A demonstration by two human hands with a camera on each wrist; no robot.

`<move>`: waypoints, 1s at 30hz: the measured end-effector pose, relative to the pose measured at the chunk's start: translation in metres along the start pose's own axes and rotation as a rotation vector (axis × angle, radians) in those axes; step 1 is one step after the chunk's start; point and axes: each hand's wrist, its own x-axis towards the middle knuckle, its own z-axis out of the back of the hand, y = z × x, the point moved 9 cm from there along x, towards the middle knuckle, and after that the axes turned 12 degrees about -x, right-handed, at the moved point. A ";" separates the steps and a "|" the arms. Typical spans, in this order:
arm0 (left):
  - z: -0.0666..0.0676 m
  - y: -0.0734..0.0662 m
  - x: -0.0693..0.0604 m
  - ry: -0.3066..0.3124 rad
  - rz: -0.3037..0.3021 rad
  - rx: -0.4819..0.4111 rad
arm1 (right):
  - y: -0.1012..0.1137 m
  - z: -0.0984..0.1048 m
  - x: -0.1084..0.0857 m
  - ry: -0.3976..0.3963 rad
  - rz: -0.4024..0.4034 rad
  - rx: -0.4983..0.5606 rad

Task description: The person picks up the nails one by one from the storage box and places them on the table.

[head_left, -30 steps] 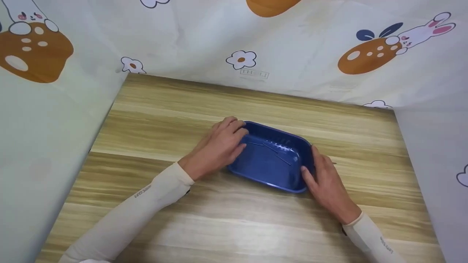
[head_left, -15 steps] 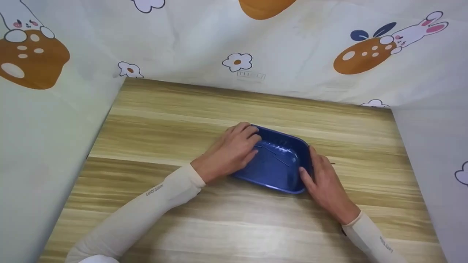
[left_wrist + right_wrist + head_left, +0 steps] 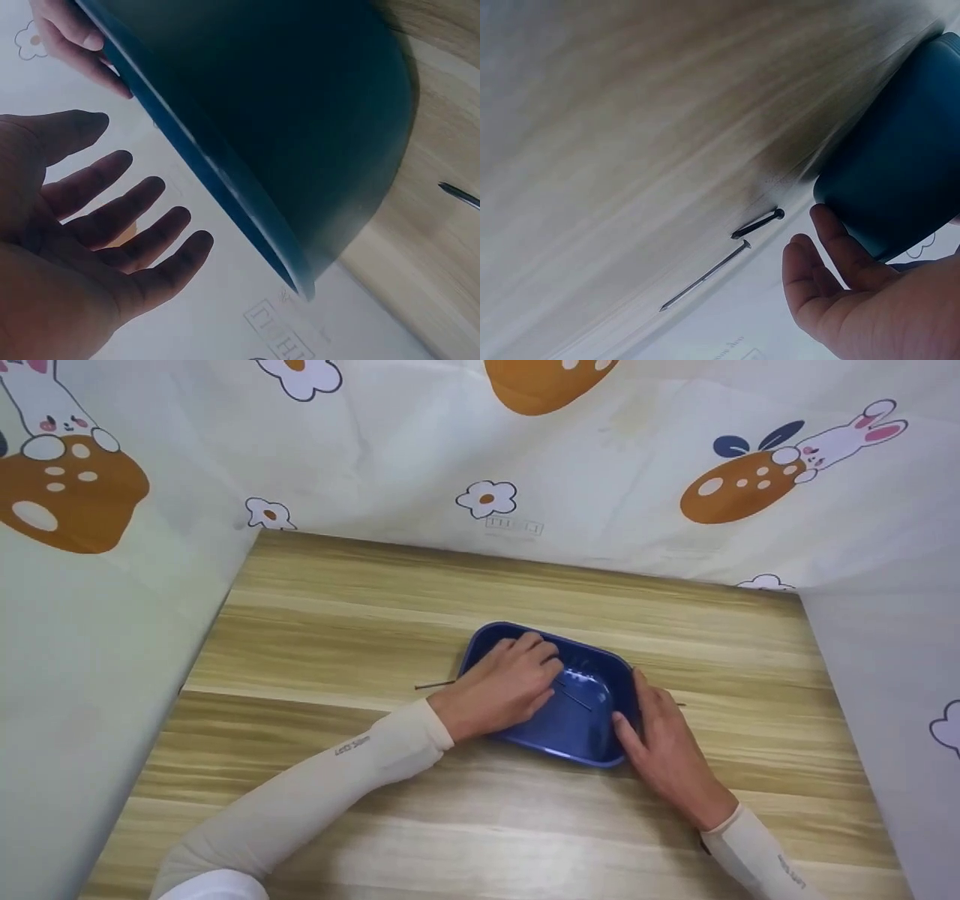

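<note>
A blue plastic tray [image 3: 570, 735] rests on the wooden table, with thin dark nails [image 3: 577, 702] lying on its floor. Above the tray's left half is my left hand [image 3: 510, 682]; in the left wrist view its slightly bent fingers [image 3: 142, 199] are spread and hold nothing. At the tray's right end, my right hand [image 3: 667, 742] has its thumb over the rim and its fingers along the outer wall. One fingertip touches that wall [image 3: 892, 157] in the right wrist view. My left hand covers part of the tray's floor.
One nail [image 3: 435, 685] lies on the table left of the tray. Two more, a short dark nail [image 3: 759, 223] and a longer silvery nail [image 3: 705, 277], lie beyond the right hand. Printed cloth walls [image 3: 390, 457] border the wooden table [image 3: 337, 585].
My left hand has moved right, from the tray's left edge to over its inside. The left end and the nail beside it have come into sight. My right hand stays at the right end.
</note>
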 end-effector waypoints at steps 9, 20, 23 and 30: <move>-0.022 -0.011 0.012 0.057 -0.056 0.066 | -0.002 -0.001 -0.003 -0.010 0.001 -0.007; -0.038 -0.014 0.022 0.104 -0.080 0.086 | 0.000 -0.002 -0.002 -0.022 0.011 -0.011; -0.042 -0.014 0.025 0.129 -0.081 0.076 | 0.000 -0.002 -0.002 -0.007 0.002 -0.008; -0.050 -0.015 0.034 0.179 -0.074 0.061 | 0.000 0.000 0.001 -0.001 -0.001 -0.010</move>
